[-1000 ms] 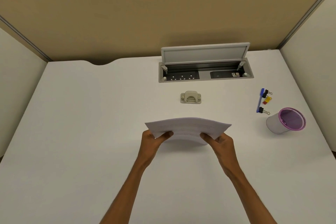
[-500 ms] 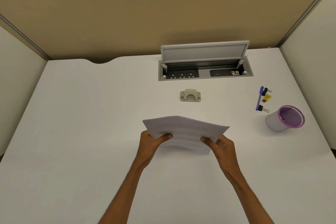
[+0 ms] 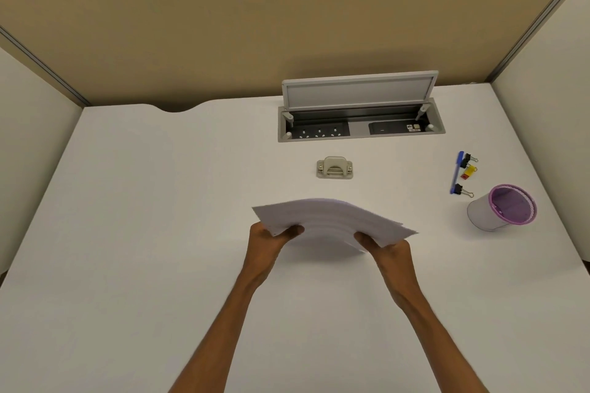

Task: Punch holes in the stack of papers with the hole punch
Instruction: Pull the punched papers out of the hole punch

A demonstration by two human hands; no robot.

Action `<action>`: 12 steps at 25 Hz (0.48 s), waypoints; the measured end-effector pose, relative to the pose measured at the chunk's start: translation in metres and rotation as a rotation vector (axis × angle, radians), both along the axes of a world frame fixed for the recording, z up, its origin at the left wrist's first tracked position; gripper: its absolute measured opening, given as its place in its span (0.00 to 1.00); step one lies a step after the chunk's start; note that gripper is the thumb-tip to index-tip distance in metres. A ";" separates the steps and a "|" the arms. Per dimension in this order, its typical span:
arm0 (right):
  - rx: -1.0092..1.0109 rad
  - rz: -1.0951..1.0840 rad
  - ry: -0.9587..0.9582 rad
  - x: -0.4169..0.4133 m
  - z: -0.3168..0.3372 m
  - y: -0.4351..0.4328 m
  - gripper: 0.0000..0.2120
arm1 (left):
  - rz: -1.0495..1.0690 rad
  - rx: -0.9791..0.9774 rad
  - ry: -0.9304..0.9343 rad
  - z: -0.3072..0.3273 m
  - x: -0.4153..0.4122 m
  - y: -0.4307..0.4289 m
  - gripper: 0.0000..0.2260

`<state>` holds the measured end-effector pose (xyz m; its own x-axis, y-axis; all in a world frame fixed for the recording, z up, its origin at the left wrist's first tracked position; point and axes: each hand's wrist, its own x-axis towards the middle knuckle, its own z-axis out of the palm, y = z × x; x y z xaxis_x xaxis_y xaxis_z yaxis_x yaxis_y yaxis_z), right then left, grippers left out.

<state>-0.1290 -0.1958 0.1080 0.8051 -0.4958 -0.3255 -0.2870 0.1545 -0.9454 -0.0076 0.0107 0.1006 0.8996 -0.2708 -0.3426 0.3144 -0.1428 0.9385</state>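
Note:
A stack of white papers (image 3: 329,220) is held above the white desk (image 3: 143,233), bowed upward in the middle and tilted down to the right. My left hand (image 3: 268,238) grips its near left corner, thumb on top. My right hand (image 3: 384,249) grips its near right side, thumb on top too. A small beige hole punch (image 3: 334,167) sits on the desk beyond the papers, apart from them and untouched.
An open socket box (image 3: 360,124) with a raised lid lies at the back. To the right are a blue pen (image 3: 456,172), binder clips (image 3: 468,169) and a tipped purple-rimmed cup (image 3: 503,210). Partition walls enclose the desk on three sides.
Both hands have turned the stack slightly clockwise, so its right end now dips lower. The hole punch has not moved.

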 end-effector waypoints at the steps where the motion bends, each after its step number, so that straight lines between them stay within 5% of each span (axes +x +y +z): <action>1: -0.002 -0.010 -0.009 0.000 -0.001 -0.002 0.13 | -0.013 -0.008 -0.001 0.001 0.002 -0.001 0.14; 12: -0.004 -0.029 -0.009 0.009 -0.009 -0.005 0.12 | -0.017 -0.009 -0.016 -0.004 0.012 -0.004 0.17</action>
